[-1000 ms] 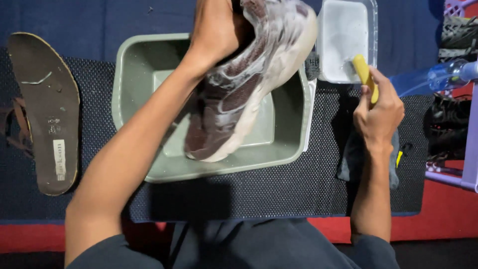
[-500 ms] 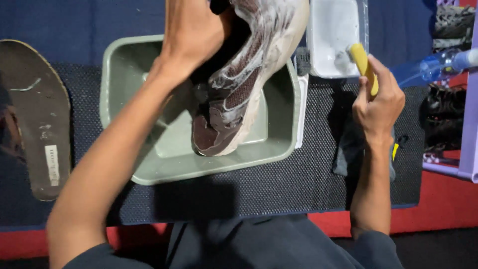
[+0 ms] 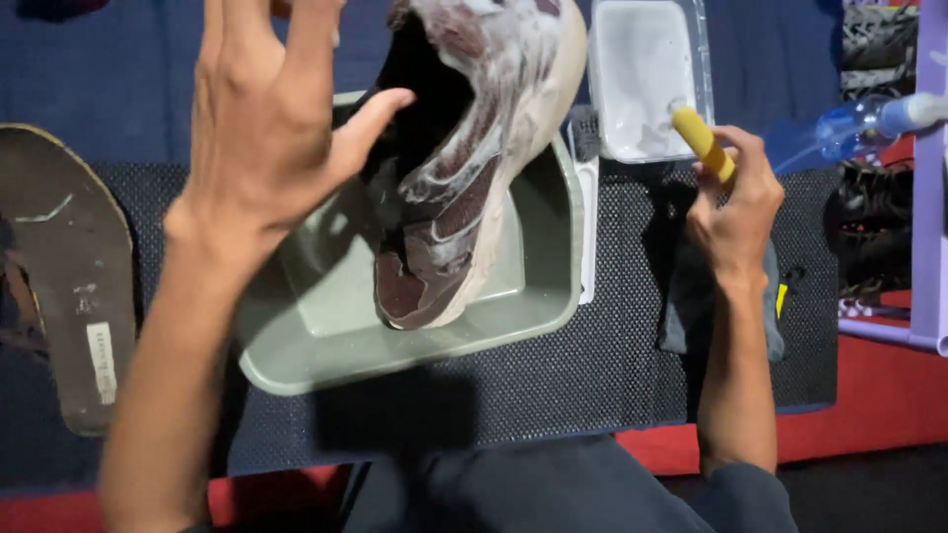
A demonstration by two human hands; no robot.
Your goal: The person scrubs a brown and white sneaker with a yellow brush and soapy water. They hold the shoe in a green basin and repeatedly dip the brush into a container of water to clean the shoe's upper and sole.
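The left hand (image 3: 272, 128) is raised with its fingers spread wide, the thumb stretched out to touch the dark collar of a sneaker (image 3: 464, 158); whether the other fingers grip the shoe cannot be told, since their tips run off the top edge. The sneaker hangs just right of this hand, toe pointing down, its maroon mesh upper and pale rubbery sole streaked with white foam (the suds lie thickest along the side panels). Its toe dips into a grey-green plastic basin (image 3: 326, 365), rectangular with rounded corners and a smooth, wet-looking floor, sitting below and right of the left hand.

The right hand (image 3: 736, 212) is curled closed around a yellow brush handle (image 3: 701, 143), which pokes up and leftward from the fist. Just beyond the handle's tip lies a clear rectangular tray (image 3: 647, 79) holding a milky white liquid. Right of this hand a translucent blue spray bottle (image 3: 849, 123) lies on its side. Under the wrist a grey cloth (image 3: 681, 306) rests crumpled on a dark mat (image 3: 553, 385) with a woven, gridded texture. Far left of the left hand sits a flat brown insole (image 3: 69, 286), worn and scuffed.
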